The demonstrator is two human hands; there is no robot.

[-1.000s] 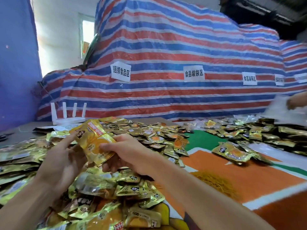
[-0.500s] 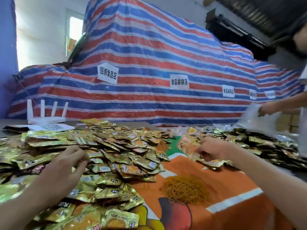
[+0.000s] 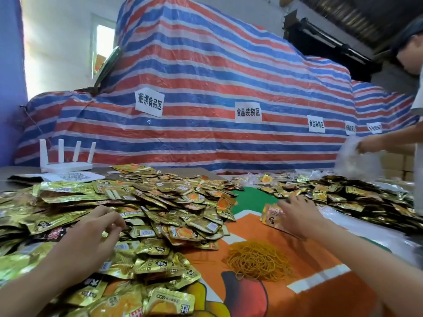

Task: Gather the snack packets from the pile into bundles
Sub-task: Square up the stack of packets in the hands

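Head view: a broad pile of snack packets point(image 3: 160, 202), gold foil with orange prints, is spread over the left half of the surface point(image 3: 320, 294), which is covered by a cloth printed in orange, green and white. The left hand point(image 3: 91, 234) is laid on the near part of this pile, its fingers point(image 3: 114, 221) bent down onto the packets. Whether a packet is caught in its grip cannot be told. The right hand point(image 3: 297, 216) is stretched out to the right of the pile, and its grip is closed over a small bundle of packets point(image 3: 271, 217) that is set on the orange cloth, apart from the pile. A loose heap of yellow rubber bands point(image 3: 258, 259) is seen on the cloth between the two forearms, near the pile's edge but not on it.

A second heap of packets point(image 3: 354, 197) is spread along the far right of the surface. Above it a clear plastic bag point(image 3: 352, 161) is held up by another person's hand point(image 3: 368, 144). The bag is blurred, and what is in it cannot be made out.

At the far left a white router point(image 3: 66, 164) with four upright antennas is placed on the surface, with a sheet printed with a square code point(image 3: 73, 176) lying just before it. Behind the surface a large mound is covered by a red, white and blue striped tarpaulin point(image 3: 206, 65), and white paper labels point(image 3: 148, 104) with printed characters are fixed to it.
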